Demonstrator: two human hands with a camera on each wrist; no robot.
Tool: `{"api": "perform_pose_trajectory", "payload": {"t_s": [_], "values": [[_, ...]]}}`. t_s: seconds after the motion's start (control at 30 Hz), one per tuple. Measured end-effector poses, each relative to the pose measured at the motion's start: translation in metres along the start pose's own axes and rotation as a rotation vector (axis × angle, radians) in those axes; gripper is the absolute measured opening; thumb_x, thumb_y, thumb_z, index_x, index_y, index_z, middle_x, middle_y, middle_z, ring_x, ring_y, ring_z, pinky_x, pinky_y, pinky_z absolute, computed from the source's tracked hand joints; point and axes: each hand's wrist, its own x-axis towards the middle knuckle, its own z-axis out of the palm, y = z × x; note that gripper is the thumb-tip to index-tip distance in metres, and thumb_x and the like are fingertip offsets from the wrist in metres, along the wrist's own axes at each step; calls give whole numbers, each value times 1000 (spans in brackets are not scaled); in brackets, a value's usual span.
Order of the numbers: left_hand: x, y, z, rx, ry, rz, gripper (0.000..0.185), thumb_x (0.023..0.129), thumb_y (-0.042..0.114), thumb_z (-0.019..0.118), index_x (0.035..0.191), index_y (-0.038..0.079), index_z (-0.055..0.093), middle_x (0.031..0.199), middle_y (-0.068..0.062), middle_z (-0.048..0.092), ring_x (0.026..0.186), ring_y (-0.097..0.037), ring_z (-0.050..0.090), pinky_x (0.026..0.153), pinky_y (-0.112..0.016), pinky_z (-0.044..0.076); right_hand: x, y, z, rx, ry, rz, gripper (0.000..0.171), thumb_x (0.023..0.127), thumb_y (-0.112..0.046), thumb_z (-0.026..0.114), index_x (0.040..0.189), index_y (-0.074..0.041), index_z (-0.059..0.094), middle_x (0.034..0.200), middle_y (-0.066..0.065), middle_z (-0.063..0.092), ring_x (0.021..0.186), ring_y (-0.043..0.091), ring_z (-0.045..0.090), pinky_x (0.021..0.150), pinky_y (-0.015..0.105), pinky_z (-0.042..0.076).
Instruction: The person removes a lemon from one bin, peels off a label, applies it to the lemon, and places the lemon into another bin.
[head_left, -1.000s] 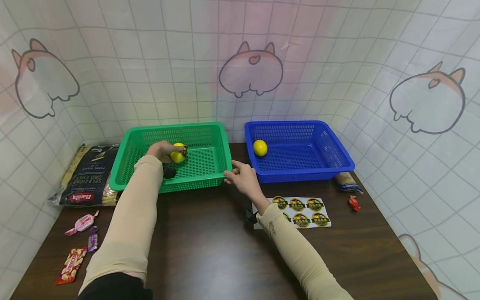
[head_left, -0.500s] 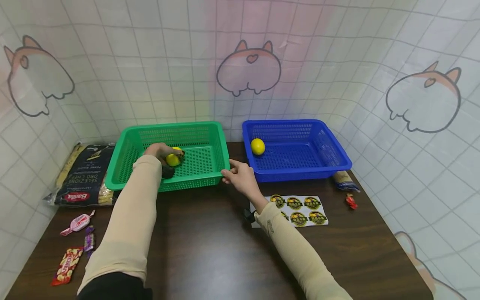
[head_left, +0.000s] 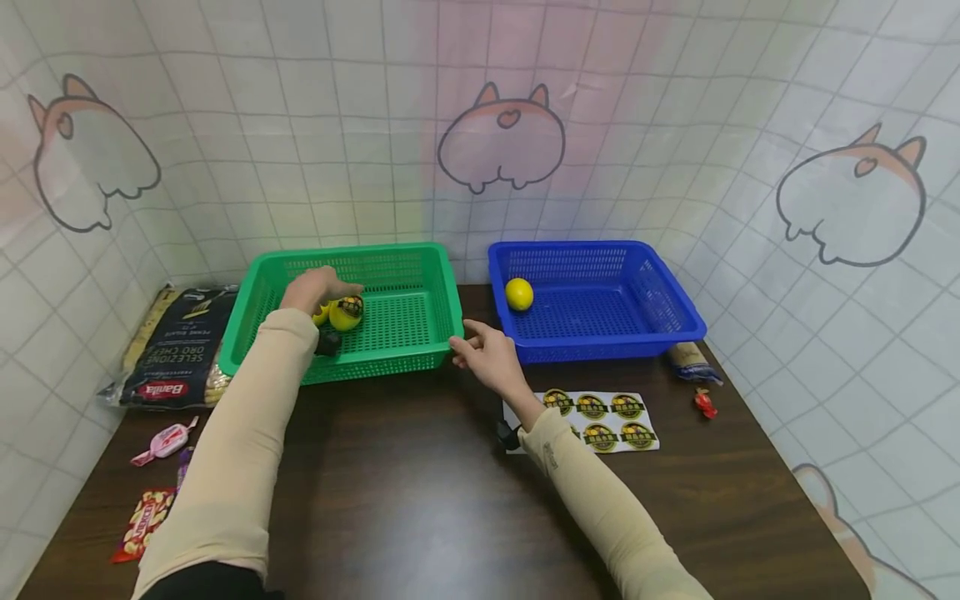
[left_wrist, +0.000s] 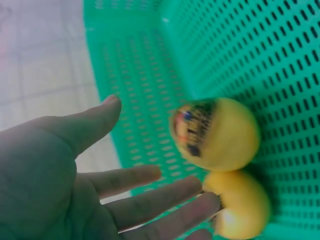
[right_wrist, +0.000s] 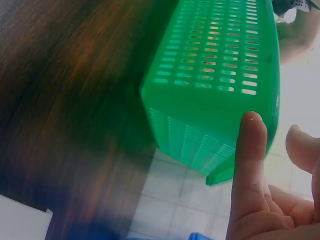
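Whereas half a second ago the left hand (head_left: 311, 287) was wrapped round a yellow lemon inside the green basket (head_left: 420, 252), its grip is now released: the wrist view shows the palm open, fingers (left_wrist: 150, 175) straight and spread, with the stickered lemon (left_wrist: 217, 134) lying clear of them on the perforated basket floor. A second, plain lemon (left_wrist: 240, 207) rests just beside and touching the first, near the fingertips; whether a fingertip still brushes it cannot be told. From the head view both lemons sit toward the left part of the green basket, with the hand poised above them.

The right hand (head_left: 486, 357) holds its station at the basket's near right corner. Its fingers are extended, one fingertip (right_wrist: 252, 122) laid against the green rim; nothing is clasped, so this grip is also released and merely steadies the basket.

A further lemon (head_left: 519, 294) lies alone in the blue basket (head_left: 678, 308), well apart from either hand. On the dark surface (head_left: 420, 500) lie a sheet of round stickers (head_left: 603, 412) near the right forearm, a pasta bag (head_left: 176, 350) left of the green basket, and wrapped sweets (head_left: 161, 443) at the left edge.

Judgement: the labelled lemon appears set down, and that step looks complete
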Motion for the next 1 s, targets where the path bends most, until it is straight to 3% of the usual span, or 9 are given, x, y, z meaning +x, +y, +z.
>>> {"api": "perform_pose_trajectory", "payload": {"t_s": [0.17, 0.33, 0.53, 0.67, 0.83, 1.0], "values": [[-16, 3, -4, 89, 41, 90, 75, 101, 55, 42, 149, -2, 37, 143, -29, 49, 111, -39, 61, 81, -43, 54, -9, -4, -3, 3, -16, 7, 55, 97, -34, 65, 142, -6, 53, 100, 15, 78, 83, 26, 76, 78, 35, 63], [-39, 13, 2, 122, 142, 234, 70, 101, 56, 43, 147, 4, 44, 144, -26, 52, 120, -46, 56, 89, -58, 51, -20, -7, -9, 6, -33, -23, 44, 96, -32, 66, 133, -8, 62, 97, 10, 78, 82, 24, 76, 74, 31, 62], [-63, 22, 27, 46, 283, 441, 62, 100, 51, 52, 145, 9, 48, 139, -20, 60, 122, -40, 60, 91, -57, 54, -34, -6, -17, -14, -119, -49, 33, 96, -31, 66, 122, -11, 69, 100, 12, 78, 86, 28, 76, 68, 28, 60], [-73, 23, 55, -60, 344, 631, 54, 99, 45, 58, 139, 9, 53, 128, -15, 68, 114, -31, 66, 94, -50, 55, -44, 1, -25, -2, -234, -39, 29, 96, -29, 66, 120, -12, 69, 103, 17, 76, 89, 36, 74, 72, 37, 63], [-85, 20, 100, -273, 292, 824, 43, 98, 40, 61, 133, 16, 58, 120, -4, 72, 107, -20, 69, 93, -42, 57, -59, 16, -33, 16, -387, -19, 34, 97, -30, 65, 122, -8, 68, 106, 24, 74, 88, 40, 73, 77, 49, 62], [-89, 24, 136, -478, 165, 901, 31, 100, 34, 61, 127, 19, 63, 112, 0, 74, 99, -20, 72, 88, -32, 58, -68, 31, -46, -41, -437, -14, 38, 97, -31, 64, 124, -4, 66, 102, 21, 75, 82, 33, 72, 72, 44, 62]]}}
